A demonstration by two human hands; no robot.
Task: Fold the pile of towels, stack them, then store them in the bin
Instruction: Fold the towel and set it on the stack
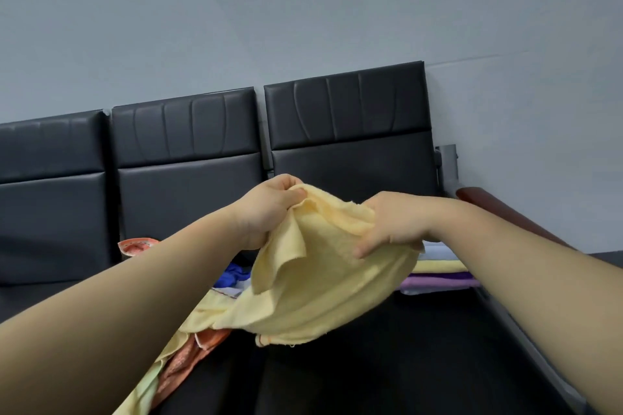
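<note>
— So, how far along is the folding looking?
— Partway, I am judging. The left grip (269,209) is pinching an upper edge of the yellow towel (320,283), thumb over the cloth. The right grip (394,226) is clutching the same edge just beside it, fingers curled into the fabric. The towel is hanging bunched between them, above the black seats (371,364), with its lower end drooping toward the pile.
— Is anything sitting finished?
— A folded stack (441,268) is lying on the seat behind the right wrist, with white, yellow and purple layers showing flat.
— And what is waiting?
— The loose pile (202,344) is sprawling at the left, orange, blue and pale yellow cloths tangling together, unfolded.
— So the yellow one is being opened out for its first fold?
— That is how I am reading it; it is looking crumpled, with no crease set yet. Folding is remaining for it and the pile, then stacking.
— And the bin?
— It is not showing anywhere, so storing is seeming well off.
</note>
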